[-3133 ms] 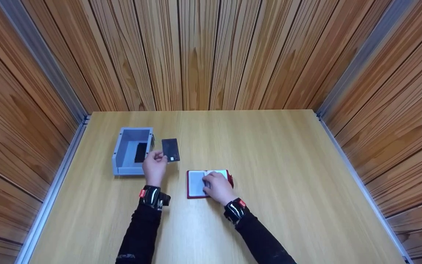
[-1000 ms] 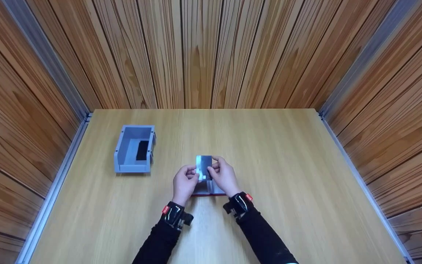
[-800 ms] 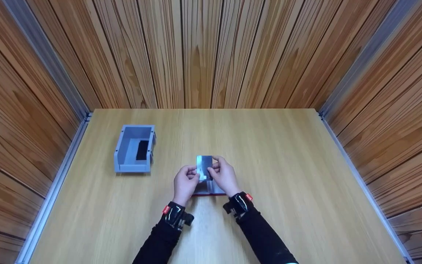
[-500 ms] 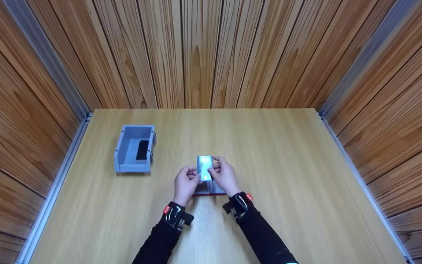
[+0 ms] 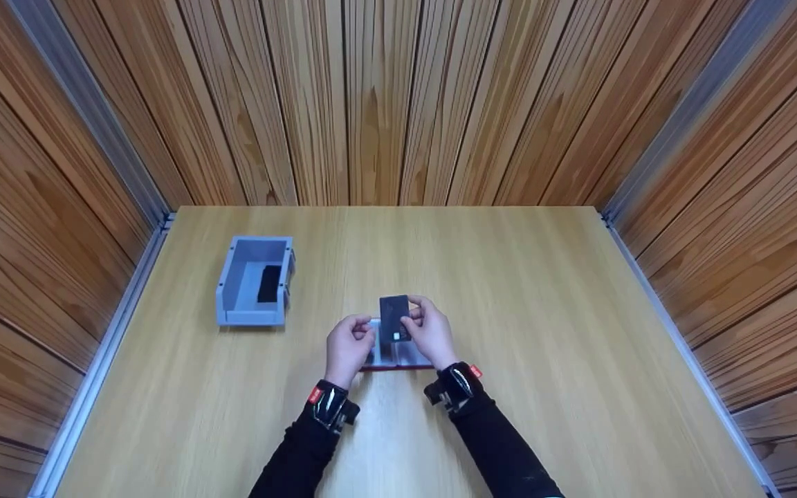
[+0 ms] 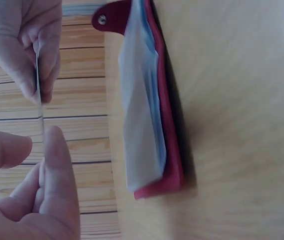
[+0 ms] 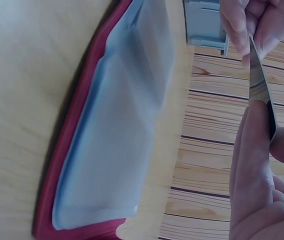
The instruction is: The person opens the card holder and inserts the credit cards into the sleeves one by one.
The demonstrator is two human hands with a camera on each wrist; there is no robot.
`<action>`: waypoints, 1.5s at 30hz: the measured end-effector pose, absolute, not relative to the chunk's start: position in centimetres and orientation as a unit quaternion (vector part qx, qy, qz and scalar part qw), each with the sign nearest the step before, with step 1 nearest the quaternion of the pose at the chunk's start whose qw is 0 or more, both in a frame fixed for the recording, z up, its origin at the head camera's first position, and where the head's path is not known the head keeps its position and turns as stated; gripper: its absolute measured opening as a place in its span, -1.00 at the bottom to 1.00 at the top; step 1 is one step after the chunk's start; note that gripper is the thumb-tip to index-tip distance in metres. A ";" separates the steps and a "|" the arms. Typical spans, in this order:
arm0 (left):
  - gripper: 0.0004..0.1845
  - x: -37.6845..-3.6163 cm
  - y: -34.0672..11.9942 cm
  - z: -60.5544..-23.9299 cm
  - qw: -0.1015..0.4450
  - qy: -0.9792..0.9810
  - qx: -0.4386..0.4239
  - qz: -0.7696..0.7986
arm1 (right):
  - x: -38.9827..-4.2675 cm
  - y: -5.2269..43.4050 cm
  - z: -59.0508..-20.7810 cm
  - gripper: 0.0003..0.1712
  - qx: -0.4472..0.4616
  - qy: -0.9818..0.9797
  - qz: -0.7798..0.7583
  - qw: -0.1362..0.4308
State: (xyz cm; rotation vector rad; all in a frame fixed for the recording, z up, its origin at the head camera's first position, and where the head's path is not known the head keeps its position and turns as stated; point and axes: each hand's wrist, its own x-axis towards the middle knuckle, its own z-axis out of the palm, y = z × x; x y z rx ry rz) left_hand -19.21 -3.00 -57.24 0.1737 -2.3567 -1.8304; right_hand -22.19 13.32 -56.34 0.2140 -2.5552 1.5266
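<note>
Seen from above, in the head view: at the left of the frame, a grey open bin [image 5: 254, 280] standing on the wooden table [image 5: 544, 332], with a dark flat item [image 5: 268, 284] lying inside it.

Lower centre of the frame: two forearms in black sleeves, each with a wrist-worn camera strap, reaching up from the bottom edge and angled inward toward each other.

Left hand [image 5: 347, 348] just left of centre, fingers curled, thumb and forefinger near the left edge of a dark card [image 5: 394, 319]; from the left wrist view, thumb tip close beside the card's thin edge, contact too unclear to tell.

Dark card held upright above the table, centre of the frame, long side vertical, a small pale mark near its lower edge.

Right hand [image 5: 429, 333] just right of centre, fingers curled, pinching the card's right side between thumb and fingertips; right wrist view confirming the card edge-on between thumb and fingers.

Beneath both hands, a red card holder [image 5: 398, 358] lying open flat on the table, clear plastic sleeves facing up, a red snap tab [image 6: 113, 16] at one end.
</note>
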 end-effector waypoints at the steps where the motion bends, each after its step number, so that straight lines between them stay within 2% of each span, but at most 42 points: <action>1: -0.75 -19.2 -3.1 -57.3 0.080 -0.793 0.059 -0.601 | -22.2 13.4 -56.5 -0.58 0.073 -0.855 0.507 0.081; 14: -0.71 -19.5 -4.3 -58.4 0.086 -0.847 0.070 -0.520 | -22.4 14.0 -57.4 -0.52 0.041 -0.880 0.469 0.061; 26: -0.70 -19.6 -4.6 -58.9 0.055 -0.877 0.081 -0.470 | -22.6 14.4 -58.3 -0.50 0.030 -0.892 0.447 0.060; 45: -0.68 -19.5 -4.7 -59.6 0.041 -0.904 0.060 -0.421 | -22.4 14.3 -58.6 -0.51 0.029 -0.905 0.421 0.048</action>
